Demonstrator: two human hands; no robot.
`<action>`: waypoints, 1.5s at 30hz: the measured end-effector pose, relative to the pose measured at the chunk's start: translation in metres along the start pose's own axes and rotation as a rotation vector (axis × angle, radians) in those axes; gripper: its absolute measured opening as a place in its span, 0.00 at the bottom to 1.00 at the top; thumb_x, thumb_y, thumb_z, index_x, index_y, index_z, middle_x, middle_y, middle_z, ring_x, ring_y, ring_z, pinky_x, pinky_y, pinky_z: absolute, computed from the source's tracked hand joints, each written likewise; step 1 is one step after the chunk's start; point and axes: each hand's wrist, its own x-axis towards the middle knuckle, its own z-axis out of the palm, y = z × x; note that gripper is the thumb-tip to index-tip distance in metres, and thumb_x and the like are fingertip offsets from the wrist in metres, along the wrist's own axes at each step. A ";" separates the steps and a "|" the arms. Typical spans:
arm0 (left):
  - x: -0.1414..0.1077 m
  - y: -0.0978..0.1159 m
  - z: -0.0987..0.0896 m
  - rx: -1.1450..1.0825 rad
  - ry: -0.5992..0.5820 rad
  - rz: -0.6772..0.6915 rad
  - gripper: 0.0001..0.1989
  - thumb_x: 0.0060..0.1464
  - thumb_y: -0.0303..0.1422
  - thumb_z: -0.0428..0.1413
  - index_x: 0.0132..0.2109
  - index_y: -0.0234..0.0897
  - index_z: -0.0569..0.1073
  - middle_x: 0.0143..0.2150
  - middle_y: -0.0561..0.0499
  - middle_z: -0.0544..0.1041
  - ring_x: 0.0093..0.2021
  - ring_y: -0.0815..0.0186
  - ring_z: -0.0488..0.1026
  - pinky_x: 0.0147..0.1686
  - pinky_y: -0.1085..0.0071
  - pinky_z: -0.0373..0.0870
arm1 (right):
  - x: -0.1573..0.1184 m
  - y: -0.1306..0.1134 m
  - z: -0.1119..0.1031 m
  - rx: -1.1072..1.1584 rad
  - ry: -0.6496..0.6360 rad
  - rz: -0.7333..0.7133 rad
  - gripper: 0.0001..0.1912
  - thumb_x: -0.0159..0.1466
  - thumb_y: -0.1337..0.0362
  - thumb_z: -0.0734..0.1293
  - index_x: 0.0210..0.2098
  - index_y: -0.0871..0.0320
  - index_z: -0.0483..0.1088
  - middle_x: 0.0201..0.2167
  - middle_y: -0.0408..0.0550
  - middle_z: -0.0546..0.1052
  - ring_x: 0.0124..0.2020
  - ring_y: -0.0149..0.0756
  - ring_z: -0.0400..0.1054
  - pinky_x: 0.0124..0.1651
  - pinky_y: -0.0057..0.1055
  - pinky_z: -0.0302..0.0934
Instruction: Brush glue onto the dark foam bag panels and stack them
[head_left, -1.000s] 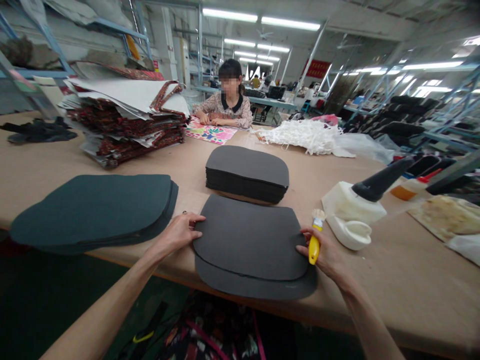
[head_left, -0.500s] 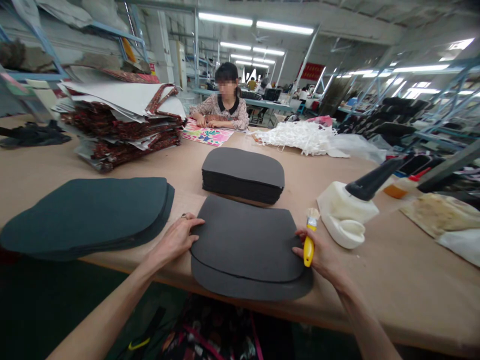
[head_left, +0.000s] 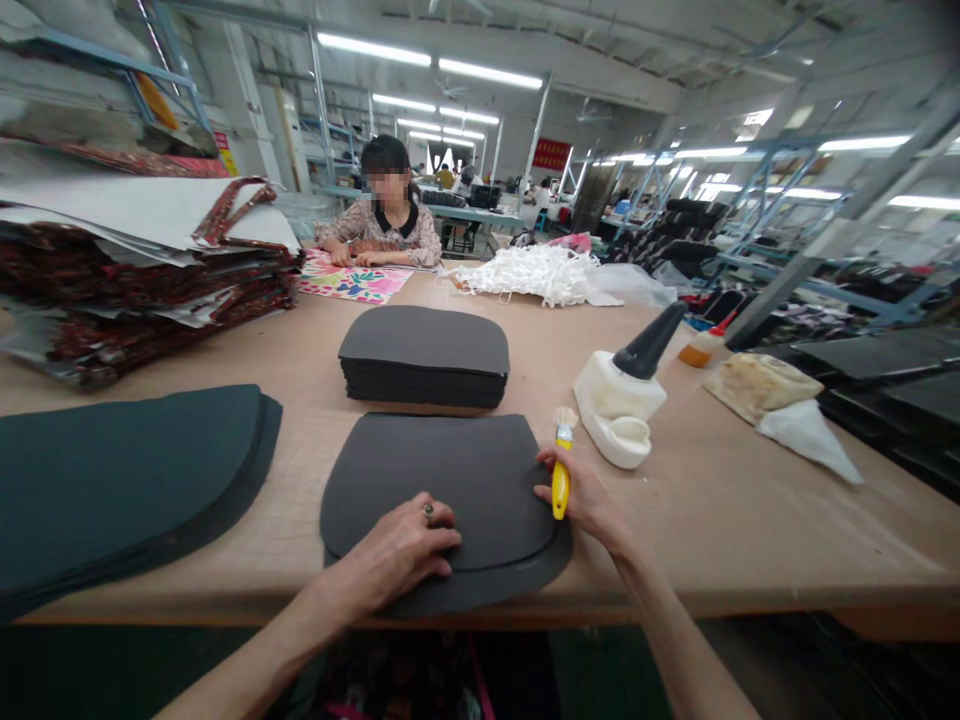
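Observation:
A dark grey foam-like sheet (head_left: 442,480) with rounded corners lies in front of me. A similar sheet (head_left: 480,590) below it shows along the near and right edges. My left hand (head_left: 412,545), wearing a ring, rests over the top sheet's near part, holding nothing, its fingers slightly bent and apart. My right hand (head_left: 585,495) is at the sheet's right edge, with a yellow-handled paintbrush (head_left: 560,475) held bristles up against the fingers. Beyond the sheets sits a neat stack of dark grey pieces (head_left: 424,350).
Dark green sheets (head_left: 135,480) lie at left, near a tall pile of patterned and white material (head_left: 135,240). A white plastic container (head_left: 615,400) with a black nozzle stands at right, a stained cloth (head_left: 761,388) beyond it. A person (head_left: 386,220) sits across the table.
My left hand has moved from the top sheet's left edge onto its near part. My right hand stays at the right edge with the paintbrush. The view has turned to the right.

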 end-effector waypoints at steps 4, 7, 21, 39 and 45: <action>0.000 0.002 -0.003 0.039 -0.034 -0.027 0.07 0.55 0.33 0.52 0.42 0.43 0.71 0.45 0.51 0.70 0.43 0.61 0.63 0.42 0.67 0.63 | 0.000 -0.003 -0.003 -0.003 -0.033 -0.004 0.16 0.52 0.66 0.66 0.40 0.55 0.63 0.34 0.43 0.66 0.34 0.34 0.63 0.37 0.31 0.58; 0.000 0.004 -0.002 0.077 -0.050 -0.030 0.12 0.54 0.30 0.52 0.46 0.46 0.70 0.47 0.51 0.68 0.44 0.60 0.62 0.43 0.66 0.63 | 0.000 -0.005 -0.004 -0.013 -0.063 -0.007 0.16 0.52 0.66 0.65 0.41 0.55 0.62 0.34 0.43 0.66 0.35 0.34 0.63 0.37 0.30 0.58; -0.003 0.006 0.006 0.197 -0.032 -0.009 0.15 0.59 0.31 0.46 0.50 0.55 0.67 0.50 0.49 0.64 0.44 0.58 0.60 0.39 0.64 0.62 | 0.000 -0.004 -0.004 -0.147 -0.104 -0.022 0.16 0.52 0.66 0.64 0.41 0.55 0.61 0.36 0.44 0.68 0.33 0.33 0.64 0.37 0.29 0.59; -0.035 0.029 0.007 0.306 0.126 0.019 0.08 0.59 0.35 0.48 0.41 0.40 0.70 0.42 0.50 0.70 0.45 0.58 0.63 0.38 0.62 0.60 | -0.015 0.003 0.092 -0.505 0.211 -0.528 0.14 0.62 0.57 0.57 0.42 0.56 0.65 0.36 0.52 0.75 0.36 0.41 0.71 0.35 0.33 0.68; -0.028 0.024 0.017 0.260 0.307 -0.077 0.11 0.60 0.33 0.45 0.45 0.35 0.67 0.47 0.48 0.71 0.55 0.60 0.59 0.53 0.61 0.53 | -0.023 0.027 0.093 -0.431 0.205 -0.480 0.16 0.61 0.55 0.58 0.44 0.55 0.67 0.40 0.52 0.74 0.39 0.42 0.71 0.38 0.36 0.68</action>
